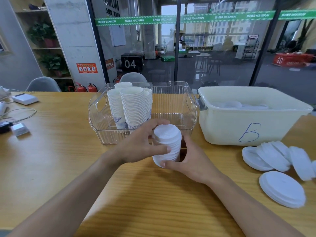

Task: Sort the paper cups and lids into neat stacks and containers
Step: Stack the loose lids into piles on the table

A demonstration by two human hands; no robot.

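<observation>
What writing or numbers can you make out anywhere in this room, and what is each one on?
"B", handwritten in blue, on the cream plastic bin.
"04" on the black box behind the glass.
"03", seen mirrored, on the red box at far right.
"01" on the green block.
"MAXIMUM", repeated, on the green stripe across the glass; the characters beside it are too blurred.
"MUM", cut off, on the wall sign.
Orange wall notice: too small to read.

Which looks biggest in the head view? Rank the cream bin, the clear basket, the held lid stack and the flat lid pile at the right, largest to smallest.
1. Cream bin, though the clear basket looks nearly as large; too close to separate firmly.
2. Held lid stack, gripped by both hands, and the flat lid pile look alike; nearness to the camera blurs that.
</observation>
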